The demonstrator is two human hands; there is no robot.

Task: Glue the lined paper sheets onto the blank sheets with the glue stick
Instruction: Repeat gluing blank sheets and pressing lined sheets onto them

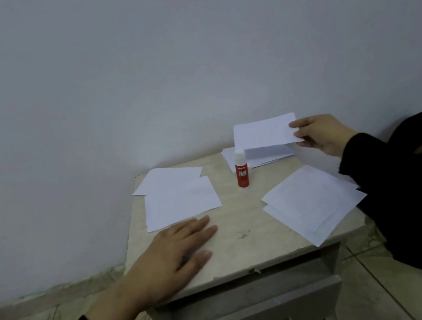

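My right hand (317,136) pinches a white sheet (261,133) by its right edge and holds it lifted above a pile of sheets (260,158) at the table's back right. A red glue stick (241,168) with a white cap stands upright in front of that pile. My left hand (175,255) lies flat, fingers straight, on the table's front left. Two overlapping white sheets (180,201) lie just beyond it. Faintly lined sheets (311,201) are stacked at the right edge.
The small table (244,232) has a pale marbled top and stands in a corner against a grey wall. A drawer (255,317) below its front edge hangs partly open. Tiled floor lies around it. My black sleeve and clothing fill the right side.
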